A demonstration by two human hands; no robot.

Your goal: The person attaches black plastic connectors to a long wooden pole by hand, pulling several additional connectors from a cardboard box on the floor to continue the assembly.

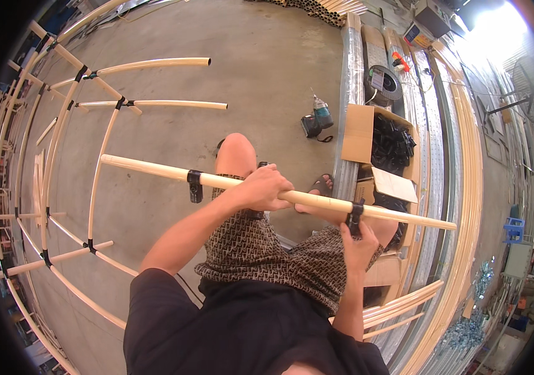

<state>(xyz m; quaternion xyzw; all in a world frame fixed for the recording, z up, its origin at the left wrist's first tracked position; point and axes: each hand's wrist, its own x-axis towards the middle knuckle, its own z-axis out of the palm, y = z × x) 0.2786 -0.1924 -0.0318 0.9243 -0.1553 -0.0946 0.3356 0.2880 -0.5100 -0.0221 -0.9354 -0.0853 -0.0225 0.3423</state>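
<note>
A long cream pipe [317, 200] lies across my thighs from left to right. My left hand [265, 189] is closed around it near the middle. Toward its right part, my right hand [359, 245] pinches a black pipe joint [355, 217] that sits on the pipe. Another black joint [195, 186] is on the pipe left of my left hand, its body hanging below. A further black piece [263, 164] shows partly behind my left hand, mostly hidden by it.
A frame of cream pipes [120, 103] with black joints stands at left, pipe ends jutting toward me. On the floor ahead lies a cordless drill [321, 114]. At right, an open cardboard box [359, 132] holds black joints, beside long wrapped bars and stacked pipes [467, 187].
</note>
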